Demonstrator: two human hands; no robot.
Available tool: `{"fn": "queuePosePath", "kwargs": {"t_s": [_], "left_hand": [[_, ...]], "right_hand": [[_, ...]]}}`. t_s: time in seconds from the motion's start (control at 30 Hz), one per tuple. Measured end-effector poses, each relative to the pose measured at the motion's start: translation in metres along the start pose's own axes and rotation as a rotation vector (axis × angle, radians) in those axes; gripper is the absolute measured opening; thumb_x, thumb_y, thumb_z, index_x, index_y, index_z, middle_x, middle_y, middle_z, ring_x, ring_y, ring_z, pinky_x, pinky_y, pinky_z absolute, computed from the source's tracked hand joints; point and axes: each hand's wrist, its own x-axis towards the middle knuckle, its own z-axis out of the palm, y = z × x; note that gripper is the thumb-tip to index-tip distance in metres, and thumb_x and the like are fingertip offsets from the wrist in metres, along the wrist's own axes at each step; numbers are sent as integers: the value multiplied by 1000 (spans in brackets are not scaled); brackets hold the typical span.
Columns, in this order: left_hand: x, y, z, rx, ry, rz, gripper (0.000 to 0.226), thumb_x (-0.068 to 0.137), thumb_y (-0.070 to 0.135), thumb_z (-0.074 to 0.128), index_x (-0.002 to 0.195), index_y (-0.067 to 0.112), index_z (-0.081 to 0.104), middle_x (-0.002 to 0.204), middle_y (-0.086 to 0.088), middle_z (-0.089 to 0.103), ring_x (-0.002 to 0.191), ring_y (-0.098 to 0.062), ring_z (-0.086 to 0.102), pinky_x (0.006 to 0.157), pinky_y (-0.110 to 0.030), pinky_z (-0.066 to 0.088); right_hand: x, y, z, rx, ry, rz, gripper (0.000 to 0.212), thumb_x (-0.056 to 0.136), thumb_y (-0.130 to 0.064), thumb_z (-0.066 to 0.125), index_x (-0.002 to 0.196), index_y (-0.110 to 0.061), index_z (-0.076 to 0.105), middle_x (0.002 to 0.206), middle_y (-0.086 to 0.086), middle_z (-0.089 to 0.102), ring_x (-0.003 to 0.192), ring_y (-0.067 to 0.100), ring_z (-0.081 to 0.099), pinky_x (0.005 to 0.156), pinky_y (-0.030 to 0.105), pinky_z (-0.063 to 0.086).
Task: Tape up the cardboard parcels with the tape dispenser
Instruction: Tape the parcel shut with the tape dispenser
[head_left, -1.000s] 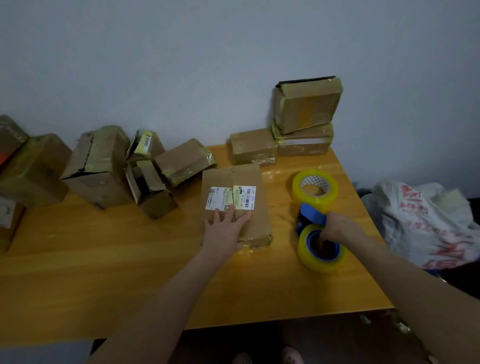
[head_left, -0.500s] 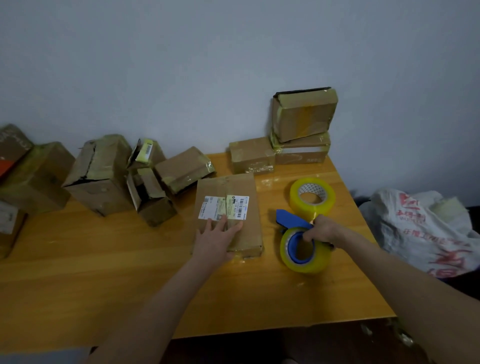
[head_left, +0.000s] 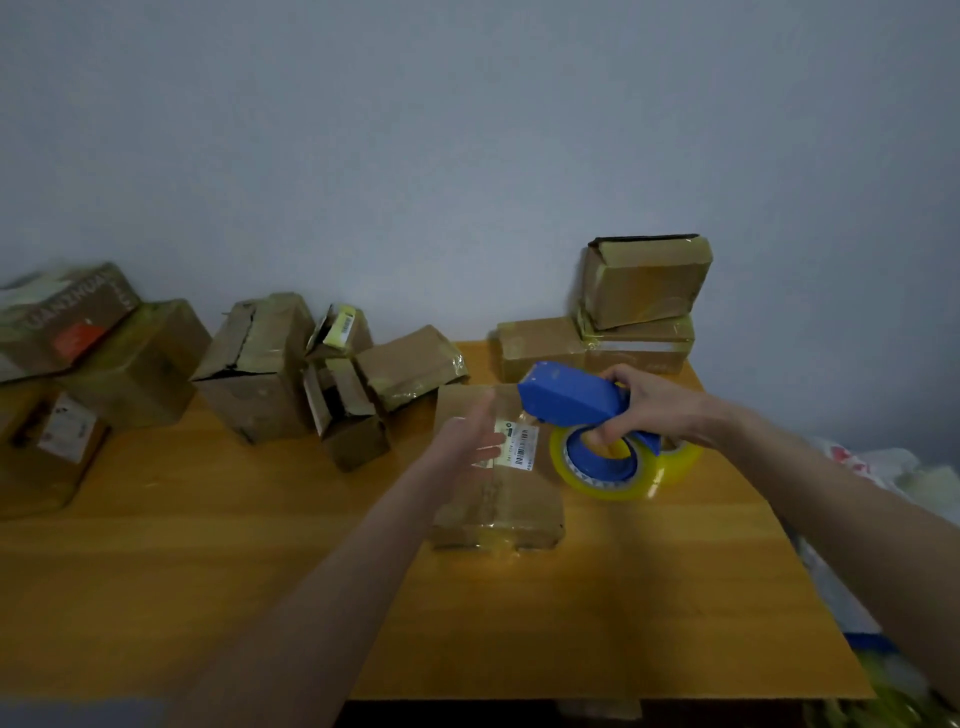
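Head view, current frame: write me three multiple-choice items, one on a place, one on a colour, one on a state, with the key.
1. Where does the labelled parcel lie?
A. on the table
B. on a chair
C. on the floor
2. What colour is the tape dispenser?
A. red
B. blue
C. green
3. What is the right hand doing?
A. lying flat on the table
B. hanging empty
C. gripping the tape dispenser
Key: 1 A, its base rests on the wood; 2 B, its body is plainly blue; 3 C, the fingers curl round its handle.
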Motion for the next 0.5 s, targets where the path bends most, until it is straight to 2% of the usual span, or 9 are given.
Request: {"fn": "queuePosePath", "kwargs": {"t_s": [0.1,0.17,0.27,0.37,0.43,0.5], "left_hand": [[-5,-4,-8,-87,-23,-19,58,85,60,56,108,6,58,104,-5,71,96,-19,66,77,-35,54],[-6,-11,-18,-140,-2,17,40,81,44,70,98,9,62,90,-1,72,83,-13,67,65,-28,53],[-6,-19,-30,-134,71,86,20,82,21,72,95,7,65,76,-1,69,69,-9,63,64,-24,52],[-8,-23,-33,-42,153,132,13,89,16,64,99,6,64,78,-3,67,71,-10,61,66,-25,50],[-11,-27,-36,15,185,168,13,91,18,61,98,7,64,82,-4,66,74,-11,61,64,-22,49],[-13,-30,-42,43,211,203,11,92,19,60,92,9,64,83,-4,64,75,-12,60,62,-21,47]], "right_hand": [[1,-17,12,-20,-68,-76,60,66,-12,86,111,-21,48,109,2,60,95,15,64,75,27,52],[1,-24,19,-55,-99,-109,59,67,-7,85,111,-20,47,110,3,60,97,17,64,80,30,54],[4,-30,28,-161,-112,-161,61,66,-6,85,113,-17,47,112,5,60,100,21,63,87,36,54],[8,-31,36,-282,-96,-217,65,62,-18,89,115,-18,51,110,2,61,98,21,62,87,41,54],[10,-31,38,-319,-78,-243,65,61,-26,89,115,-25,53,106,-5,61,96,15,62,82,35,54],[10,-32,40,-340,-73,-267,67,58,-37,87,116,-34,52,104,-15,60,95,6,60,75,23,50]]}}
